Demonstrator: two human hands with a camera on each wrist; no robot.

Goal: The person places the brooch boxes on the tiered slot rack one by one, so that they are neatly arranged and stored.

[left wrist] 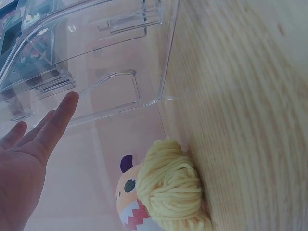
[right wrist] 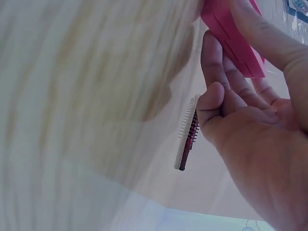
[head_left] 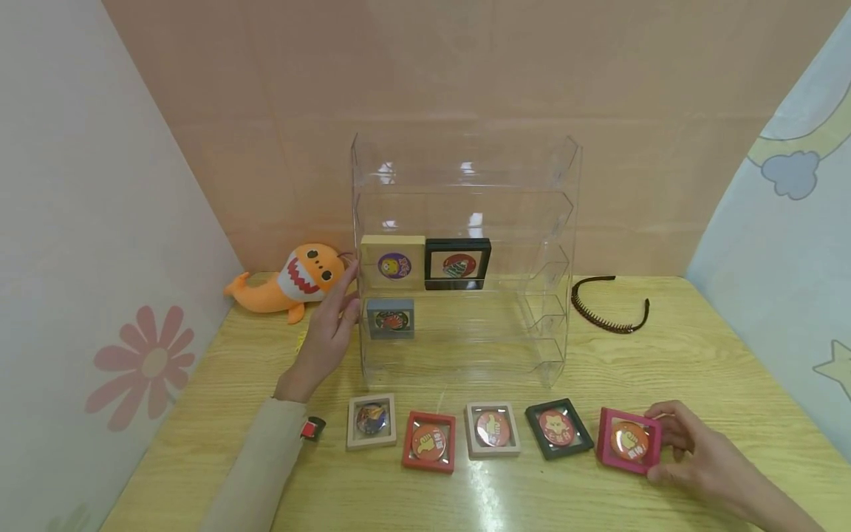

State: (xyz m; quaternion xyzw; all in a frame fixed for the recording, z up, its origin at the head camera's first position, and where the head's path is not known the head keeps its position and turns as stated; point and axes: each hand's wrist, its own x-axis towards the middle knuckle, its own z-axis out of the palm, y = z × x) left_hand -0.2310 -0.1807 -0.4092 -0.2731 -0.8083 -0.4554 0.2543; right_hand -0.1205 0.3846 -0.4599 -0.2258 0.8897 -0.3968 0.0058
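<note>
My left hand (head_left: 326, 329) rests its fairly straight fingers against the left side of a clear acrylic display rack (head_left: 465, 181). In the left wrist view its fingertips overlap the rack's edge. With thumb and fingers, my right hand (head_left: 698, 451) pinches the right edge of a square pink display frame (head_left: 628, 441), which has a round red badge inside. On one rack shelf sit a cream frame (head_left: 394, 262) and a black frame (head_left: 457, 264) side by side; a grey frame (head_left: 390, 319) stands a tier lower at the left.
In front of the rack lie a beige frame (head_left: 371, 421), a red frame (head_left: 428, 442), another beige frame (head_left: 492, 429) and a dark green frame (head_left: 559, 428). An orange shark plush (head_left: 292, 284) and yellow yarn (left wrist: 171, 187) stand left, a toothed headband (head_left: 608, 325) right.
</note>
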